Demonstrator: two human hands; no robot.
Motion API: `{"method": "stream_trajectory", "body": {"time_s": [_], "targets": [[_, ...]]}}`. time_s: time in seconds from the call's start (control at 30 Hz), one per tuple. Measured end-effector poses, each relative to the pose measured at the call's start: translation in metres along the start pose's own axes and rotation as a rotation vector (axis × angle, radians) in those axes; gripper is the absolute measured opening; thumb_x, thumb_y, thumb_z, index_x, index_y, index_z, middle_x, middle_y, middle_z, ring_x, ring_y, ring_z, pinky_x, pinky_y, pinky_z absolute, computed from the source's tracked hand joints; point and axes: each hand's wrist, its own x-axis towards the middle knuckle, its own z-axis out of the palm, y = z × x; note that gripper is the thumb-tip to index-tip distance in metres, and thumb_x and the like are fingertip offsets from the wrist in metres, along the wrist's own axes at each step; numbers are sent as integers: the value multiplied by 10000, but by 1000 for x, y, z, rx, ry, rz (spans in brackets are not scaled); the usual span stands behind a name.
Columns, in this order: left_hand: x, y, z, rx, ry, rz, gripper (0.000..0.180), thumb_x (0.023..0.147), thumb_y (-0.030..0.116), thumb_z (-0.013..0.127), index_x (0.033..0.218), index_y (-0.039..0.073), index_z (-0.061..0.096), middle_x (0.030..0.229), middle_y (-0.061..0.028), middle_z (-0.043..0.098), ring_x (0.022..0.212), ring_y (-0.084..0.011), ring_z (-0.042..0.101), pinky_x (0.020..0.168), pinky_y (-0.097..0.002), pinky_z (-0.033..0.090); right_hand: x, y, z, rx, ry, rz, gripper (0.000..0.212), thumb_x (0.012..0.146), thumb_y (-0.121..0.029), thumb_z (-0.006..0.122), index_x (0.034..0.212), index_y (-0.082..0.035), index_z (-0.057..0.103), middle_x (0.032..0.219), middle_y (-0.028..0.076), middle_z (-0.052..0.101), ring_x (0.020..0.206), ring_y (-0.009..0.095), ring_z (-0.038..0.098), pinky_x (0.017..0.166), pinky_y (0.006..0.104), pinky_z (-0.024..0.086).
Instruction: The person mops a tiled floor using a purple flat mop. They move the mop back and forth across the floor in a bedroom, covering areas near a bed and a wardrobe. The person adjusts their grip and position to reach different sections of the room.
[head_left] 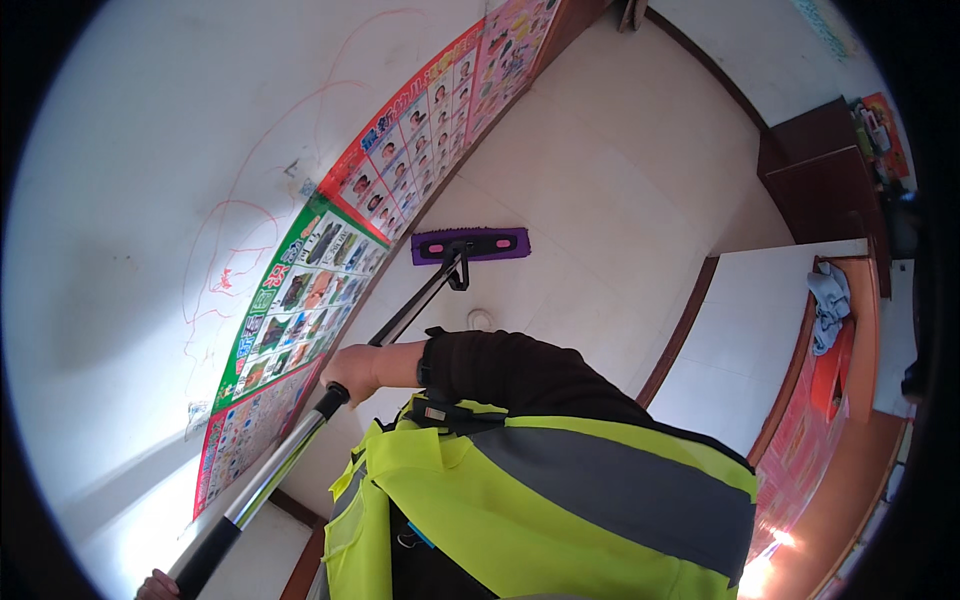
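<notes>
A flat mop with a purple pad rests on the pale tiled floor beside the wall. Its silver and black handle slants down to the lower left. My right hand is wrapped round the middle of the handle, its arm in a dark sleeve with a band at the wrist. At the lower left edge my left hand grips the black end of the handle; only some fingers show.
Picture posters cover the wall on the left, close to the handle. A dark cabinet stands at the far right. Nearer is a wood-edged piece of furniture with a grey cloth on it. A pale ring-shaped mark shows on the floor.
</notes>
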Motion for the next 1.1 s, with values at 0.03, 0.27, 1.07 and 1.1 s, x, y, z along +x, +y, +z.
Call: {"method": "stream_trajectory", "body": {"time_s": [0.03,0.27,1.07,1.1], "targets": [[0,-1,3,-38,5,34,188,731,159,549,594,156,420,532,18,433,515,-122,415,562,-295,302,-2,-5,-7,-86,-23,30,448,575,-229,752,984,-137,594,868,120,627,863,331,593,754,418,460],[19,-66,59,-221,-98,-61,378,769,242,661,622,174,319,559,61,304,567,-85,317,731,-289,291,-73,54,-70,-188,227,104,350,614,-139,646,962,-144,617,879,115,627,871,310,595,740,416,471],[70,-212,282,39,-411,-46,238,767,172,575,668,125,365,562,9,365,585,-138,397,823,-388,347,-223,230,-149,-325,665,442,203,582,-238,672,727,-113,604,718,114,607,717,336,588,629,435,464],[71,-194,269,53,-416,-61,249,777,200,569,666,132,356,560,15,358,577,-130,384,791,-369,337,-219,211,-136,-259,661,401,230,564,-258,686,736,-123,613,709,112,610,719,327,591,630,428,466]]}}
